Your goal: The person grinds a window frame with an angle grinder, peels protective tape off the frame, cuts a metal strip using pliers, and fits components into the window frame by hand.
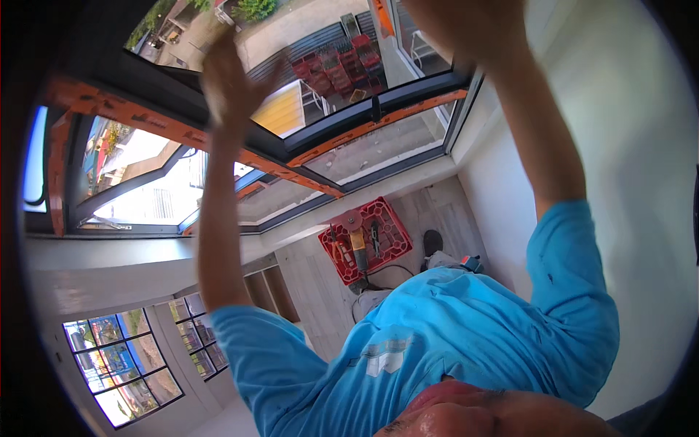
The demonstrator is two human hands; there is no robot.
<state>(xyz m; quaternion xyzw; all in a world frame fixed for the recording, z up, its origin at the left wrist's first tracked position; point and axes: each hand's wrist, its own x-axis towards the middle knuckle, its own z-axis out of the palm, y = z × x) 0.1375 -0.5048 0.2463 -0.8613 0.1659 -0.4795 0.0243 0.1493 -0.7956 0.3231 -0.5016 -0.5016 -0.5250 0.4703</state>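
Both my arms are raised toward a dark-framed window (342, 121) with orange strips (156, 130) along its frame. My left hand (231, 84) is in front of the glass near the left side of the pane, blurred, with the thumb spread away from the fingers and nothing visible in it. At the top edge of the view, my right hand (473, 29) is by the window's right side. It is smeared by motion and partly cut off, so its fingers and any hold are hidden.
Below, an upturned red plastic crate (399, 227) stands on the plank floor (306, 280), bearing an angle grinder (357, 244) and a dark hand tool (375, 237). A cord (397, 267) runs nearby. A white wall (619, 182) rises at the right. Gridded windows (124, 360) are lower left.
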